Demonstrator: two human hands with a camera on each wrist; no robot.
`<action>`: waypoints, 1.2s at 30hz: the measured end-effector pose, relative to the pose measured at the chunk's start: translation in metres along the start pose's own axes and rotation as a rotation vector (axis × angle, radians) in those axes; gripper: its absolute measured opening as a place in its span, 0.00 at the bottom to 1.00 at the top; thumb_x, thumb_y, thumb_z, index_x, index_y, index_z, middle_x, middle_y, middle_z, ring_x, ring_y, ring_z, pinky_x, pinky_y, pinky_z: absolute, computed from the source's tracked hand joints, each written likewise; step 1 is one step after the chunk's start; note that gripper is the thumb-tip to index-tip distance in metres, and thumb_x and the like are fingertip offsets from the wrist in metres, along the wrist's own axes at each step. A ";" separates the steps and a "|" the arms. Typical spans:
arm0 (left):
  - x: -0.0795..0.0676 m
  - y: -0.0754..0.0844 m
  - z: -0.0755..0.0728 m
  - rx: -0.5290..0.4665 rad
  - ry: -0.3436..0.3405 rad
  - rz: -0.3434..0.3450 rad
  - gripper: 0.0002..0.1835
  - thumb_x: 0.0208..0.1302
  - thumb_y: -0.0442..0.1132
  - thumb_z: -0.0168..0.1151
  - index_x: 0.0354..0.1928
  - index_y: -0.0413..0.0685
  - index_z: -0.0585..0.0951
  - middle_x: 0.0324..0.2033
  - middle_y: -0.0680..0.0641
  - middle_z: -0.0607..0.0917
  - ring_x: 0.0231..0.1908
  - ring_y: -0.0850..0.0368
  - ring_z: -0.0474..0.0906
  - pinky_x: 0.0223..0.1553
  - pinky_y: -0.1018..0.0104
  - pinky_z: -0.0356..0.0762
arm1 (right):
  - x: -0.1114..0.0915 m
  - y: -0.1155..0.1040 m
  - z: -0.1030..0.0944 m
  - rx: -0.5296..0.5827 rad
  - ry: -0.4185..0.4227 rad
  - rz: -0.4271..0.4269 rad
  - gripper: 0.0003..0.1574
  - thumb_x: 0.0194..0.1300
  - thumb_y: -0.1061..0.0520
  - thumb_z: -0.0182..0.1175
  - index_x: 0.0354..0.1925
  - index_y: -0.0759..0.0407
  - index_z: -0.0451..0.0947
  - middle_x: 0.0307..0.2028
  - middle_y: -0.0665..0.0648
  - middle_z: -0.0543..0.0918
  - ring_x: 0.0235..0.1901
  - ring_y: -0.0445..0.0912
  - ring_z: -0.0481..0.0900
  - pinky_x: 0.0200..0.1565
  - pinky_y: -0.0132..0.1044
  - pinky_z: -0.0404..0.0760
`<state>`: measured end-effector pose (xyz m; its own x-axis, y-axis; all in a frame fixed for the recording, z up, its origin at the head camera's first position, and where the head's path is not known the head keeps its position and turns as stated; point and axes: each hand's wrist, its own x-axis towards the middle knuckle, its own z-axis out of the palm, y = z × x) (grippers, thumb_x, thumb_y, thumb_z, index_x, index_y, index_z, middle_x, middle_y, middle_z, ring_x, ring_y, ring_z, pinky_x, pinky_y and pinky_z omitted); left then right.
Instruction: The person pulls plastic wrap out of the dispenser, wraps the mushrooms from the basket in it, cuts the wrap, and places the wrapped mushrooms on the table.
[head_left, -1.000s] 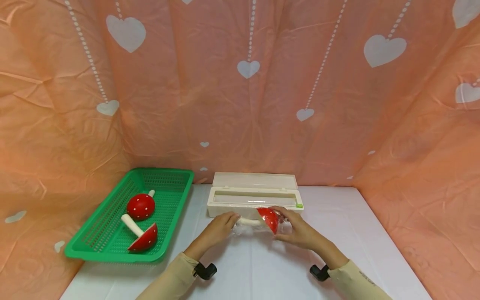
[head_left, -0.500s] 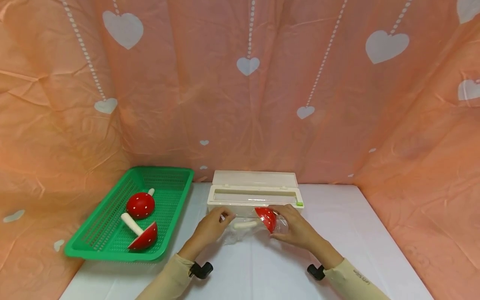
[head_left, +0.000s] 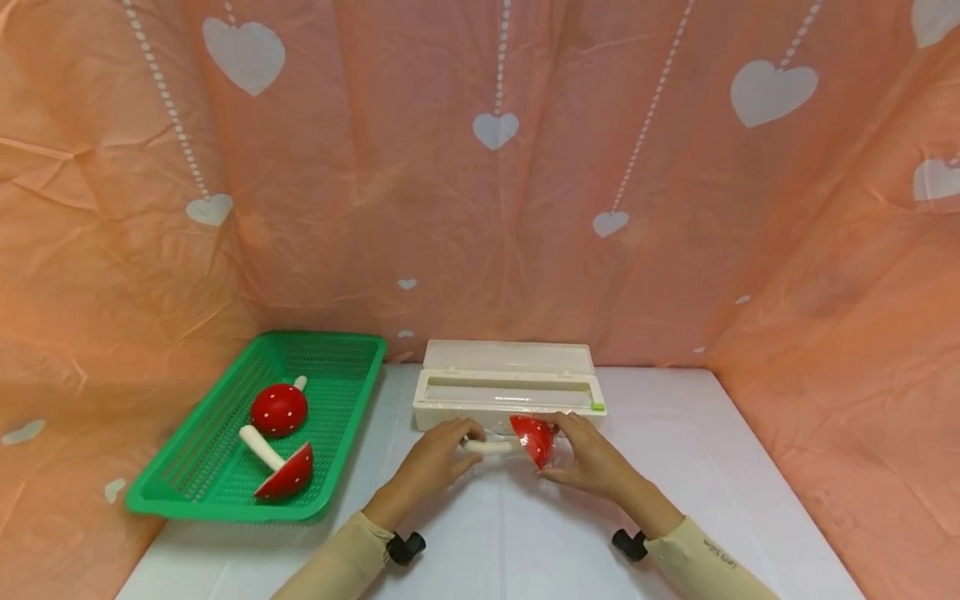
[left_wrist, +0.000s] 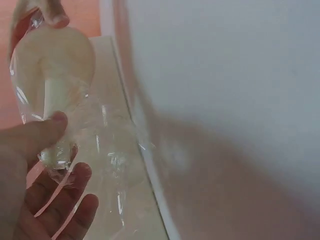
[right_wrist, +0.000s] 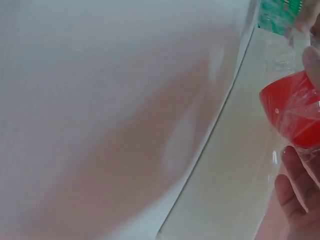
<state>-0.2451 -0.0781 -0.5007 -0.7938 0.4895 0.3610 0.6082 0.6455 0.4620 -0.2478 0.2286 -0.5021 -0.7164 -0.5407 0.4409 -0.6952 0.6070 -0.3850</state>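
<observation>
A toy mushroom with a white-dotted red cap and pale stem lies sideways between my hands, in front of the white box. Clear plastic film is wrapped round it, with loose film trailing off beside the stem. My left hand pinches the stem's wrapped end, thumb on top and fingers curved below. At the other end, my right hand holds the cap between thumb and fingers; in the right wrist view the film shines on the red cap.
Directly behind my hands stands a white cling film dispenser, its lid raised and a green slider at its right end. To the left sits a green basket with two more toy mushrooms, one cap-up and one tipped over.
My left hand draws back left from the stem, then returns and takes hold of its wrapped end. The loose film there is gathered in. My right hand stays on the cap.
</observation>
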 end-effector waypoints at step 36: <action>-0.005 -0.013 0.003 0.016 -0.177 0.066 0.15 0.60 0.28 0.77 0.46 0.50 0.87 0.45 0.52 0.88 0.48 0.54 0.77 0.55 0.58 0.77 | -0.005 -0.005 0.011 -0.074 -0.022 -0.089 0.42 0.57 0.54 0.84 0.67 0.57 0.77 0.67 0.59 0.79 0.65 0.55 0.79 0.65 0.55 0.80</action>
<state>-0.2486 -0.0870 -0.5108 -0.7421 0.6254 0.2411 0.6596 0.6175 0.4285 -0.2412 0.2220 -0.5112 -0.6537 -0.6065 0.4526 -0.7504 0.5971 -0.2836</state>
